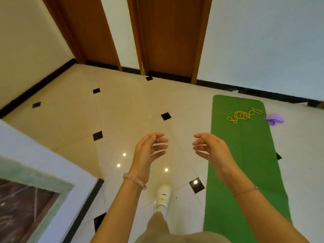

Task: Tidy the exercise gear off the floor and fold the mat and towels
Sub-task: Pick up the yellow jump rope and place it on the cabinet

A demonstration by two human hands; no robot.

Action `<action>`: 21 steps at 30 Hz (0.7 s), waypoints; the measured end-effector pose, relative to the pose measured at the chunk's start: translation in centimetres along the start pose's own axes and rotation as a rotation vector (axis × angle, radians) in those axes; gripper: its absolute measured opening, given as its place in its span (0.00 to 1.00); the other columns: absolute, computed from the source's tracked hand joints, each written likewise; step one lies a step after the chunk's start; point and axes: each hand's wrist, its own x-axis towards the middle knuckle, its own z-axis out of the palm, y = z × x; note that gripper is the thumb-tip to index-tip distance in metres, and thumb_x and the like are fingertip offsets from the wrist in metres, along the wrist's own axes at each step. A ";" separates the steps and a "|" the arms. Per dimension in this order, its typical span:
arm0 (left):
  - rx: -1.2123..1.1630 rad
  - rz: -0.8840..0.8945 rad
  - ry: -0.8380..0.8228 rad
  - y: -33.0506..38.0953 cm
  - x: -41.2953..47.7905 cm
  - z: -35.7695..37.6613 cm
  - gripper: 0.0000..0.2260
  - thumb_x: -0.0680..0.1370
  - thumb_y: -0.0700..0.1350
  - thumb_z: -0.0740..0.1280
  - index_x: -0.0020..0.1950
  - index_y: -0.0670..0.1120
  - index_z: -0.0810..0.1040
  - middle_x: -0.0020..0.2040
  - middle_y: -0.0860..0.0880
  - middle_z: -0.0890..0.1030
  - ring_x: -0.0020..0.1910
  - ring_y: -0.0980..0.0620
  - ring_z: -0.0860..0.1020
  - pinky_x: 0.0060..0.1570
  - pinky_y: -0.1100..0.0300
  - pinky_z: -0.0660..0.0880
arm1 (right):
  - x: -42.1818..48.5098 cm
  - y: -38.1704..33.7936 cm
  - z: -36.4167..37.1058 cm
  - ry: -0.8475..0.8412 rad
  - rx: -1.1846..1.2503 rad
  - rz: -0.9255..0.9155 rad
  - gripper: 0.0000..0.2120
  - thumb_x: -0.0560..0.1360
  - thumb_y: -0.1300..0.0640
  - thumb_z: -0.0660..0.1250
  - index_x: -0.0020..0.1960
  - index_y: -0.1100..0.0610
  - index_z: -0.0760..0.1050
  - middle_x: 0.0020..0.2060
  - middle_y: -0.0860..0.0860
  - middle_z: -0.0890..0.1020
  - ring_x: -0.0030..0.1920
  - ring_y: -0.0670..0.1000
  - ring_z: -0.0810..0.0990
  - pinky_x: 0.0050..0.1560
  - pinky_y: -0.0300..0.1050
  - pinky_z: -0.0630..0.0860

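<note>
A green exercise mat (245, 163) lies flat on the tiled floor at the right. A yellow rope (243, 115) is coiled loosely on its far end. Just off the mat's right edge sits a crumpled purple cloth (274, 119). My left hand (149, 149) and my right hand (209, 149) hover side by side in front of me, palms facing each other, fingers relaxed and slightly curved, holding nothing. The right hand hangs over the mat's left edge; the left hand is over bare tiles.
Two wooden doors (168, 35) stand in the far wall. A white ledge with a green-framed panel (31, 183) juts in at the lower left. My white shoe (163, 197) stands on the cream floor with black diamond tiles (165, 116).
</note>
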 end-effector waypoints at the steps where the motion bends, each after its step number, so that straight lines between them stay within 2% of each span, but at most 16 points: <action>1: 0.001 -0.007 -0.024 0.4 2.3 0.3 0.12 0.81 0.42 0.55 0.49 0.44 0.79 0.41 0.49 0.83 0.40 0.52 0.80 0.45 0.57 0.78 | 1.7 -0.6 0.2 0.026 0.001 -0.001 0.10 0.79 0.59 0.58 0.50 0.57 0.78 0.39 0.53 0.82 0.42 0.51 0.81 0.48 0.45 0.78; 5: 0.021 -0.057 -0.127 2.9 11.2 2.2 0.12 0.81 0.42 0.55 0.49 0.44 0.78 0.41 0.49 0.82 0.40 0.51 0.80 0.44 0.58 0.77 | 8.1 -3.9 0.7 0.140 0.048 -0.006 0.11 0.79 0.60 0.57 0.49 0.57 0.79 0.38 0.53 0.81 0.41 0.51 0.80 0.50 0.47 0.77; 9: 0.071 -0.068 -0.245 5.4 19.1 5.3 0.12 0.81 0.42 0.56 0.51 0.43 0.78 0.43 0.48 0.82 0.42 0.50 0.79 0.45 0.57 0.77 | 14.0 -7.6 -0.4 0.278 0.117 -0.032 0.11 0.79 0.61 0.58 0.47 0.57 0.78 0.37 0.52 0.80 0.38 0.49 0.79 0.47 0.45 0.76; 16: 0.131 -0.116 -0.407 6.6 28.8 11.4 0.11 0.81 0.42 0.56 0.49 0.45 0.78 0.42 0.49 0.82 0.41 0.52 0.80 0.45 0.58 0.77 | 20.9 -10.0 -4.7 0.482 0.236 -0.033 0.10 0.79 0.61 0.57 0.47 0.57 0.77 0.37 0.53 0.80 0.38 0.50 0.79 0.45 0.43 0.76; 21: 0.173 -0.144 -0.477 6.1 35.9 17.3 0.12 0.81 0.42 0.55 0.50 0.44 0.78 0.42 0.48 0.82 0.41 0.51 0.79 0.46 0.57 0.76 | 27.7 -10.9 -9.1 0.563 0.259 -0.011 0.10 0.79 0.60 0.57 0.48 0.57 0.78 0.37 0.53 0.80 0.39 0.51 0.79 0.46 0.44 0.75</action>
